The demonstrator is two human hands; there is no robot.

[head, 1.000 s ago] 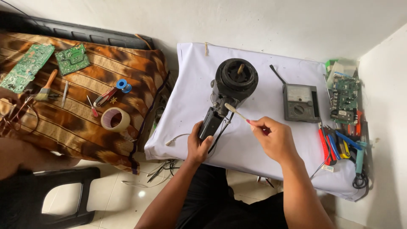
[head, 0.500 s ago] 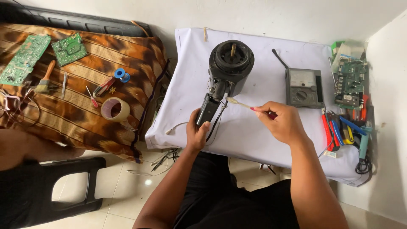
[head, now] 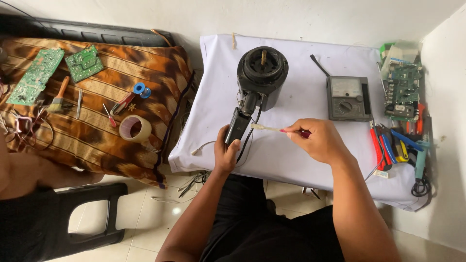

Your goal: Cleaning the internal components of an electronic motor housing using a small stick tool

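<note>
Two hands work over a white cloth-covered table (head: 301, 160), the largest thing under them, smooth and draped. Far left of the left hand lies a tiger-striped cloth (head: 92, 131) bearing two green circuit boards (head: 36, 75), flat and studded, a tape roll (head: 135, 129) and a blue spool (head: 141, 89). Just beyond both hands stands a black cylindrical motor (head: 262, 75), matte, with a brass-coloured shaft at its top. Right of the right hand sits a grey boxy meter (head: 349, 98), then a heap of red, blue and yellow handled tools (head: 395, 148). The left hand (head: 226, 155) is wrapped shut around a black rectangular block (head: 238, 127) hanging from the motor. The right hand (head: 318, 140) pinches a thin pale stick (head: 269, 128), its tip beside that block
</note>
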